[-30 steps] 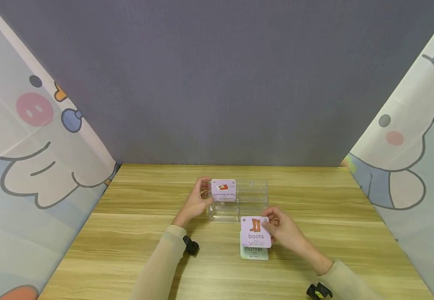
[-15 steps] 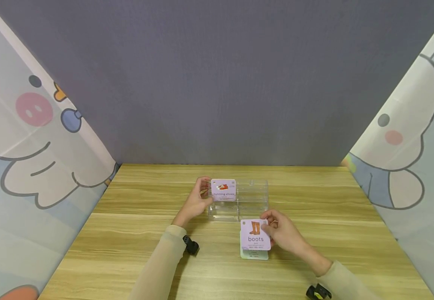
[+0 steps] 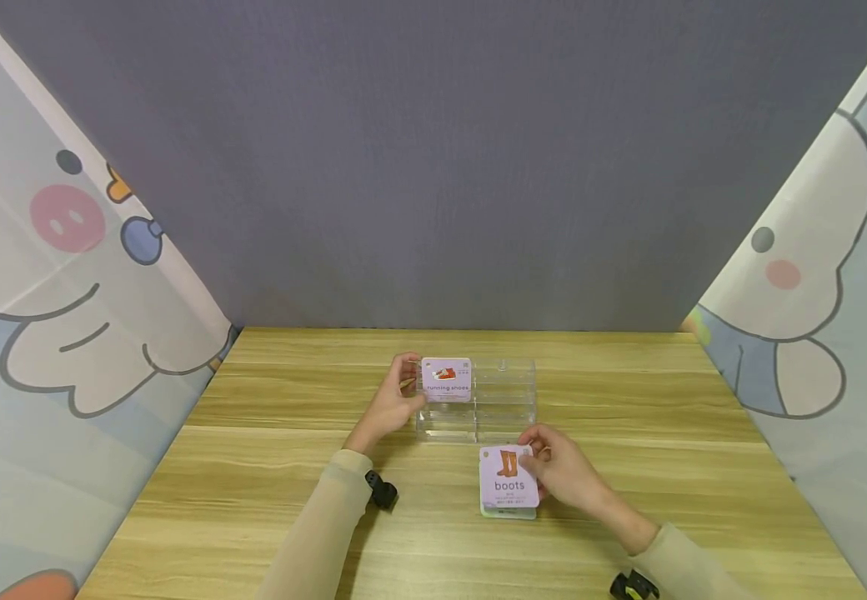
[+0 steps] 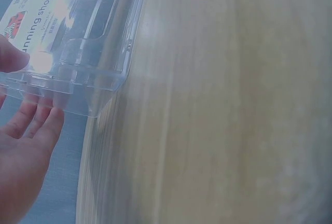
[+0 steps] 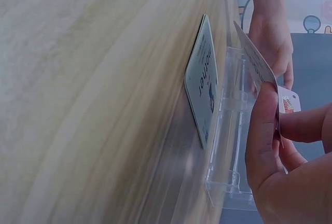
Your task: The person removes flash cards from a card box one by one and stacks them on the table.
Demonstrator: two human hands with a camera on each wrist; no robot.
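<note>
A clear plastic tiered rack (image 3: 504,410) stands on the table, a lilac "running shoes" card (image 3: 443,386) in its upper left part. My left hand (image 3: 391,406) grips the rack's left side, thumb in front and fingers behind, as the left wrist view shows. Between thumb and fingers my right hand (image 3: 568,472) pinches a lilac "boots" card (image 3: 507,493) by its right edge. In the right wrist view that card is raised off the table. Below it lies a pale green "mother" card (image 5: 201,81), mostly covered by it in the head view.
The wood-grain table (image 3: 291,500) ends at a dark grey panel (image 3: 463,167) behind the rack. Cartoon-printed curtains (image 3: 66,333) hang at both sides. Small black cameras (image 3: 381,490) sit on both wrists.
My right hand has moved slightly down in the head view with the "boots" card, which now hides more of the "mother" card. My left hand and the rack have stayed in place.
</note>
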